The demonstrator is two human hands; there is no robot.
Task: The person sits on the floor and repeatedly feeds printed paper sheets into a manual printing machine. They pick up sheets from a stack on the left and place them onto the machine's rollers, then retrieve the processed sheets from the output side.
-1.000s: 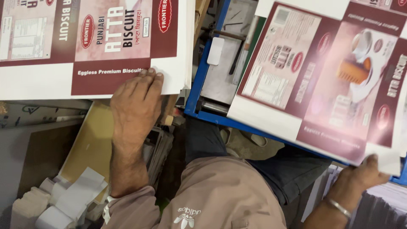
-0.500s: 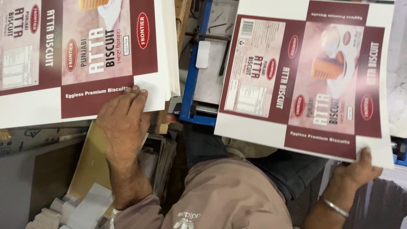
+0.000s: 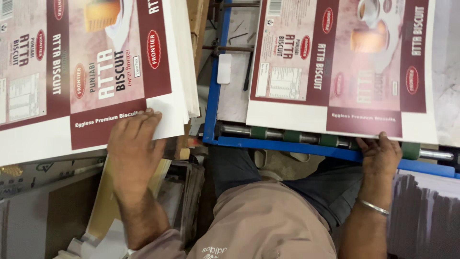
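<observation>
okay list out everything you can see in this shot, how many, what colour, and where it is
Sheet stack: one pile, maroon and white print, upper left.
Loose sheet: one, maroon and white print, upper right, lying over the rollers.
Blue frame: one, blue, centre to right, under the loose sheet.
Rollers: one row, green on a steel rod, along the frame's near edge.
Cardboard scraps: several, brown and grey, lower left.
Grey stack: one, grey, lower right.
Bangle: one, silver, on the right wrist.
Left hand: flat on the sheet stack's near corner.
Right hand: grip on the loose sheet's near edge.
</observation>
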